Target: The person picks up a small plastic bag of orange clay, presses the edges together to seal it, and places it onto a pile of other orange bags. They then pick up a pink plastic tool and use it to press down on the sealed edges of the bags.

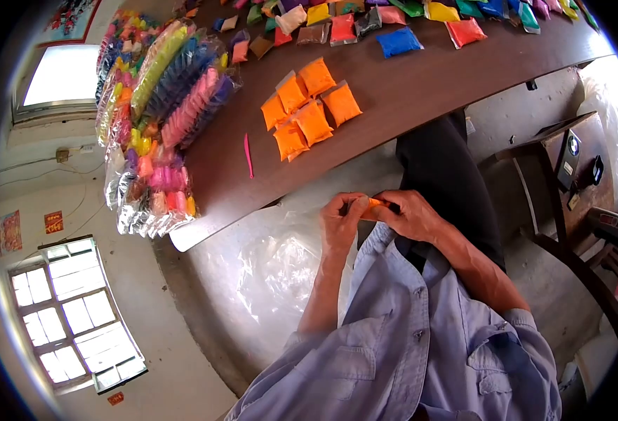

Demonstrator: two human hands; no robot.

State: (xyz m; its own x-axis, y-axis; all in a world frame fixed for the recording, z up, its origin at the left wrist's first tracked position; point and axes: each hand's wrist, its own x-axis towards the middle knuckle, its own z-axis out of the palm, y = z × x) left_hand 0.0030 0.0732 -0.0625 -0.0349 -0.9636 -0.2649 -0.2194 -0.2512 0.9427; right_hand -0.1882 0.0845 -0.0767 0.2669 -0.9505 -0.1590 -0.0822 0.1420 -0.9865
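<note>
Near the lap, my left hand (344, 217) and my right hand (410, 215) are close together, both closed on a small orange piece (372, 208) between their fingertips. Fingers cover much of that piece. Beyond them on the brown table lie several orange packets (314, 121) in a loose group. To the left of the packets is a thin pink tool (248, 156), lying flat on the tabletop.
Bags of colourful packets (161, 105) are heaped at the table's left end. More packets, including a blue one (399, 43), line its far side. The table edge (365, 154) runs just beyond my hands. A wooden chair (568, 245) stands at the right.
</note>
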